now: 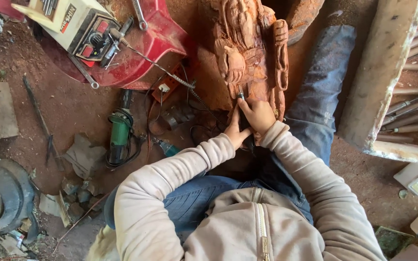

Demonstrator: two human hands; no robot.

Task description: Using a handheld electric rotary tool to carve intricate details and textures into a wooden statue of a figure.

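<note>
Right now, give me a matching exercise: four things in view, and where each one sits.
Things:
1. wooden carving
2. green power tool
3. chisels
4. wrench

Places:
A. on the red plastic piece
B. under both hands
C. on the dirt, left of the person
D. in the wooden tray at right

Pairs: 1-B, 2-C, 3-D, 4-A

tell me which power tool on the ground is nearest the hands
The small teal tool, just left of the left hand. The green angle grinder lies farther left, on the dirt.
</note>
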